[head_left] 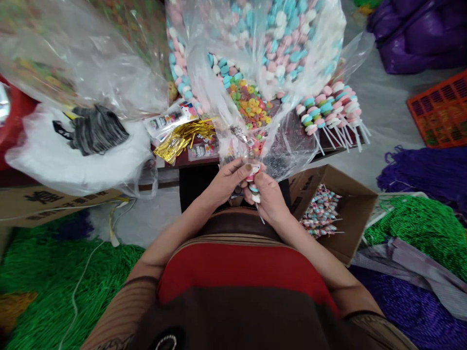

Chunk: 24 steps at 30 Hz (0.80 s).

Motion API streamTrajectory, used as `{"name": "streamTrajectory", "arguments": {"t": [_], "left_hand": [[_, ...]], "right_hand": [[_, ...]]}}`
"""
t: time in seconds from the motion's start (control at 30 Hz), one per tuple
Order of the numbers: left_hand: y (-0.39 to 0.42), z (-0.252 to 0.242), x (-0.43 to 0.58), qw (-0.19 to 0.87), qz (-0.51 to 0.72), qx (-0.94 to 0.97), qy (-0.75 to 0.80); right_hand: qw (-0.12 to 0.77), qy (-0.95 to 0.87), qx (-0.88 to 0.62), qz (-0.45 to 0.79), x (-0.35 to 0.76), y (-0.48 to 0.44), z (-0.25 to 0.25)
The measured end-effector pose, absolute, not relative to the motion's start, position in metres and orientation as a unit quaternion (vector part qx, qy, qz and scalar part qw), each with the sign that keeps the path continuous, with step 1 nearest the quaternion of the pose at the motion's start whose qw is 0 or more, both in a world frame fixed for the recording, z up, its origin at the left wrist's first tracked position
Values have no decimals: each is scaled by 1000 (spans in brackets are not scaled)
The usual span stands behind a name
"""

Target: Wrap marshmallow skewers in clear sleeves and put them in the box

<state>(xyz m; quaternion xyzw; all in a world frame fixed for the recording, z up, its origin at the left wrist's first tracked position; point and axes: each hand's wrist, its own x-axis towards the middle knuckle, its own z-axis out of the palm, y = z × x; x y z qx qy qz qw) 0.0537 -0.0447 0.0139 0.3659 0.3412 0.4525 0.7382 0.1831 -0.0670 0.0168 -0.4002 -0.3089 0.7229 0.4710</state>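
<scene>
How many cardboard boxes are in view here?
2. One open cardboard box of wrapped candy sticks lies beside the right hand; another box sits at left under plastic bags. Others may be hidden.

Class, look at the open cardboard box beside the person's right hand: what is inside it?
Inside the cardboard box lies a loose heap of wrapped candy skewers in pink, blue and white, their sticks pointing outward. The box's bottom and any deeper layers are covered by the heap.

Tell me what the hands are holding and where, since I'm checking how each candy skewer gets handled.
Both hands, left hand and right hand, hold one candy skewer, their grip around its candy-stacked upper part; the stick's end pokes out below.
</scene>
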Motion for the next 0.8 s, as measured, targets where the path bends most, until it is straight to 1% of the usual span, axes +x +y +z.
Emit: {"name": "streamTrajectory", "arguments": {"t": [0.1, 0.23, 0.37, 0.47, 0.6, 0.8], "left_hand": [[-48, 13, 57, 762, 436, 352, 324], [-52, 13, 61, 780, 428, 331, 314], [-55, 12, 64, 765, 457, 301, 340], [-55, 9, 65, 749, 464, 308, 359], [-51, 11, 65, 731, 490, 320, 350], [-45, 20, 61, 711, 504, 363, 329]], "right_hand": [[465, -302, -405, 727, 188, -71, 12], [428, -331, -424, 727, 199, -82, 9], [390, -369, -420, 732, 211, -97, 5], [362, -398, -447, 714, 217, -104, 4], [389, -392, -468, 690, 217, -102, 8], [397, -366, -411, 734, 208, -86, 24]]}}
